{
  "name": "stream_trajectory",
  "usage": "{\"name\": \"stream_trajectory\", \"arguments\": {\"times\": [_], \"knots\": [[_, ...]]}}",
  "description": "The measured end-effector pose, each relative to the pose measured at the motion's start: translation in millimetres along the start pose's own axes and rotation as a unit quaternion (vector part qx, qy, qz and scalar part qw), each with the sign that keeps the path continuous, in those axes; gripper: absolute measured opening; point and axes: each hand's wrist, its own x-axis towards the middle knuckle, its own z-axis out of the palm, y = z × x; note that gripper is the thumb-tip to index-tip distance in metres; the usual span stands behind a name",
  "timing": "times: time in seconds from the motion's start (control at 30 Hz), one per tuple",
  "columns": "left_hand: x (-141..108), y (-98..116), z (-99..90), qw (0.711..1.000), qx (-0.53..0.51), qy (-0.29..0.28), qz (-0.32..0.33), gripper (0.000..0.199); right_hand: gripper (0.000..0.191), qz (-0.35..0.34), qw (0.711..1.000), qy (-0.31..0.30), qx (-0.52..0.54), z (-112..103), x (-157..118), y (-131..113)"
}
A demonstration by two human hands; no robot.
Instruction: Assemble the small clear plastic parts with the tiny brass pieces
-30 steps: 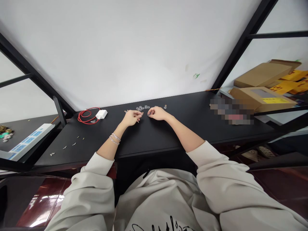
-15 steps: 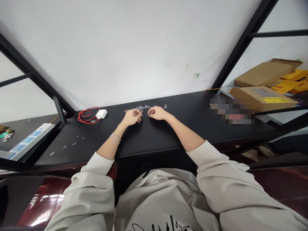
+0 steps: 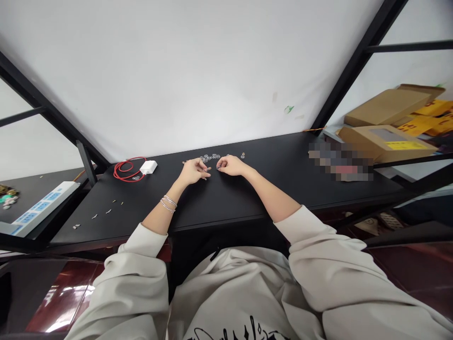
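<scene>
Over the black table (image 3: 226,198), my left hand (image 3: 193,171) pinches a small clear piece (image 3: 209,168) with a brownish tip between thumb and fingers. My right hand (image 3: 231,166) faces it a short way to the right, its fingertips closed on a small clear piece (image 3: 218,167), mostly hidden by the fingers. The two pieces are close together but apart. Just behind the hands lies a loose group of small clear round pieces (image 3: 213,157). Another small piece with a brownish top (image 3: 242,155) stands to the right of the group.
To the left lie a coiled red cable (image 3: 122,174) and a white charger block (image 3: 148,166). Several tiny slivers (image 3: 94,216) are scattered at the front left. A power strip (image 3: 46,208) sits at far left, an open cardboard box (image 3: 385,141) at far right. A wall rises behind.
My left fingers have turned the small piece from upright to nearly level, pointing right, and lowered it nearer my right hand. The right hand has barely moved.
</scene>
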Motion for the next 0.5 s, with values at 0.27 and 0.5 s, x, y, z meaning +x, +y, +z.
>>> {"name": "stream_trajectory", "arguments": {"times": [0.27,0.5], "knots": [[3.7,-6.7,0.8,0.999,-0.043,0.017,0.027,0.039,0.014,0.002,1.000,-0.006,-0.001,-0.3,0.2,-0.5],[1.7,-1.9,4.0,0.994,-0.096,0.039,-0.041,0.038,0.016,0.003,1.000,-0.004,0.000,-0.1,0.4,0.1]]}}
